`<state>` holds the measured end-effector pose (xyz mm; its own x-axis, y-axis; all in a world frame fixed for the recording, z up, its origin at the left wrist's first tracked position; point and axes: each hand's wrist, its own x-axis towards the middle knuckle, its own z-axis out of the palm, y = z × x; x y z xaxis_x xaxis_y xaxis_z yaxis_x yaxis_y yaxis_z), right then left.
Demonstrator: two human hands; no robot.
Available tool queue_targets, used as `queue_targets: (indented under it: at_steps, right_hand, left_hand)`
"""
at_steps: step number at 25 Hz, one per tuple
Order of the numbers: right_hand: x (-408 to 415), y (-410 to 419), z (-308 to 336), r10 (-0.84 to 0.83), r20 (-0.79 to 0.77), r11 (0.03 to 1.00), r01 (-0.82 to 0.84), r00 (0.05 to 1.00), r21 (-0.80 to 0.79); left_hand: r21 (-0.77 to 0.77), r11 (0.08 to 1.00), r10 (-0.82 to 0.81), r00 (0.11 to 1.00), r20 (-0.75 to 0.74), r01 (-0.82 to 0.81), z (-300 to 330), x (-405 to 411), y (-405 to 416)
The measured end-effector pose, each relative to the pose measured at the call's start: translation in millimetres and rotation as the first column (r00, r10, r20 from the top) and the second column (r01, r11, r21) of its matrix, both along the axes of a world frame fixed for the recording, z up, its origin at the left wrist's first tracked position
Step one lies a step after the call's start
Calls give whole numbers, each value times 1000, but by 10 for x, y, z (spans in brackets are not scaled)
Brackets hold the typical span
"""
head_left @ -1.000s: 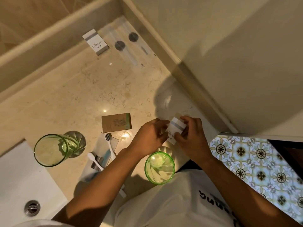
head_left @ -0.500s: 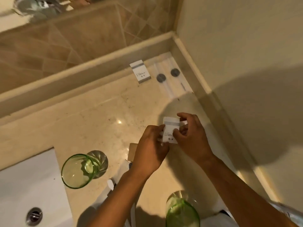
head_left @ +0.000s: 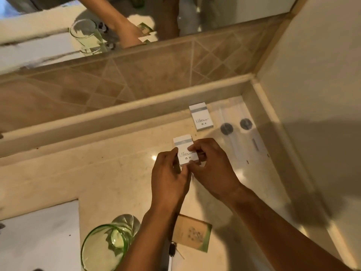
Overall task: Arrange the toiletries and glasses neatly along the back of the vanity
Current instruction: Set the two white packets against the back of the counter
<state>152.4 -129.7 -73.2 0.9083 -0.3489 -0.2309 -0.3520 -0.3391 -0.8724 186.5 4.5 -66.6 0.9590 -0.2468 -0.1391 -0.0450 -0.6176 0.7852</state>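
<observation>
- A beige marble vanity top (head_left: 101,173) fills the view, closed at the back by a low marble ledge (head_left: 117,116), with a band of diagonal tan tiles (head_left: 136,75) above it and a plain cream wall (head_left: 316,94) on the right.
- A mirror (head_left: 175,14) above the tiles reflects the forearms, a glass and a small box.
- The white sink basin (head_left: 39,235) cuts into the counter at lower left.
- A green drinking glass (head_left: 105,249) stands just beside the basin's right edge, near the left forearm.
- Two clear sachets with dark round seals (head_left: 236,127) lie in the back right corner, against the side wall.
- A tan carton with a green edge (head_left: 193,234) lies flat between the two forearms; a toothbrush head (head_left: 172,250) peeks out beside it.
- One white box with a grey stripe (head_left: 201,117) lies flat near the back ledge, just left of the sachets.
- The left hand (head_left: 170,180) and right hand (head_left: 213,169) together pinch a second white box (head_left: 185,150), fingers curled on its left and right edges, over the middle of the counter, short of the first box.
- Compared with half a second ago, the view has tilted up so the mirror fills the top edge, the second green glass has left the frame, the carton is now uncovered, and the held box sits nearer the back ledge.
</observation>
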Motion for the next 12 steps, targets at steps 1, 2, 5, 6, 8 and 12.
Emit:
queue_targets:
  at_steps: [1,2,5,6,8,12]
  right_hand:
    - [47,-9,-39,21,-5,1000,-21,1000,-13]
    - [79,-19,-77,35,-15,999,-36,999,-33]
    - [174,-61,-179,28,-22,992,-30,999,-121]
    - [201,-73,-208,16,-19,988,-19,1000,-151]
    - [230,-98,-248,-1,-11,979,-2,1000,-202]
    - [223,-200,-258,-73,25,977,76,997,-197]
  left_hand:
    - [9,1000,-4,1000,16,4,-16,49,-3]
    - [11,1000,-4,1000,31,4,-29,85,-9]
    - [73,997,0,999,49,-3,-94,195,-56]
    - [98,995,-4,999,51,-1,-116,224,-79]
    - [102,995,-15,998,69,8,-144,265,-115]
    - [103,993,-65,991,118,53,-194,340,-93]
